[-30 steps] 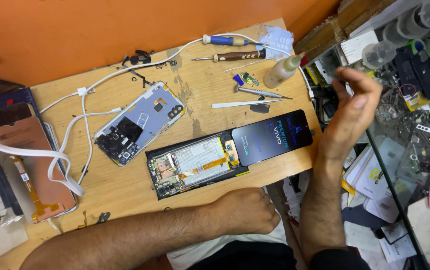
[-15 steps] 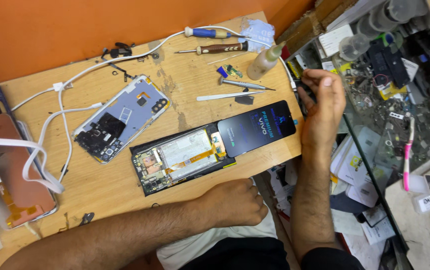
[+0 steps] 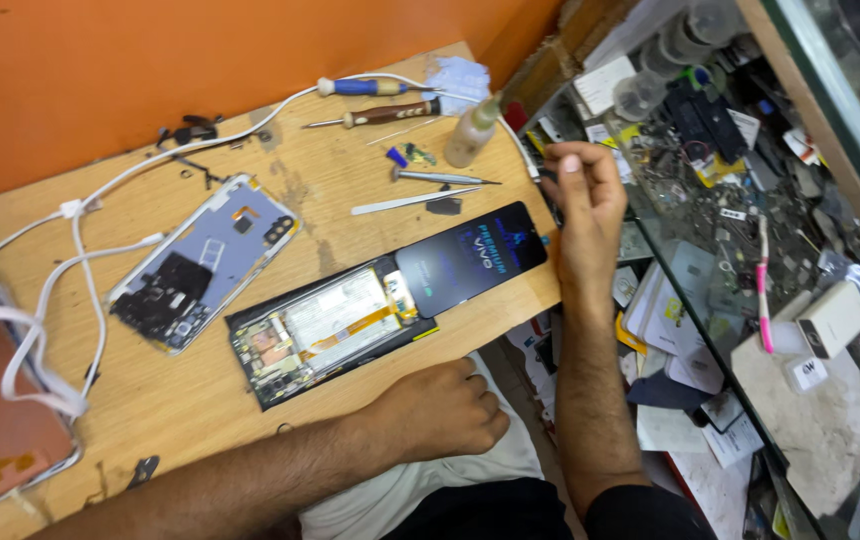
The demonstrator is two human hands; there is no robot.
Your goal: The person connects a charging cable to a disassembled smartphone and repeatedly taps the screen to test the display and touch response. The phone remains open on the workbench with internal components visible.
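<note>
A: Cables (image 3: 60, 310) left of frame; back cover (image 3: 205, 260) off; opened phone (image 3: 350, 325) at centre, dark panel (image 3: 470, 258) laid over it, reassembly pending?

B: Yes. Left hand (image 3: 445, 410) fisted, empty, below phone. Right hand (image 3: 582, 195), centre-right, fingers curled together; contents indiscernible.

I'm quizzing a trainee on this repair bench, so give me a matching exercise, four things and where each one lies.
Things:
1 opened phone
2 blue-handled screwdriver
3 glue bottle
4 left hand

Places:
A at the table's near edge
B by the table's far right corner
C middle of the table
D far edge, on the white cable

Pairs: 1-C, 2-D, 3-B, 4-A
</note>
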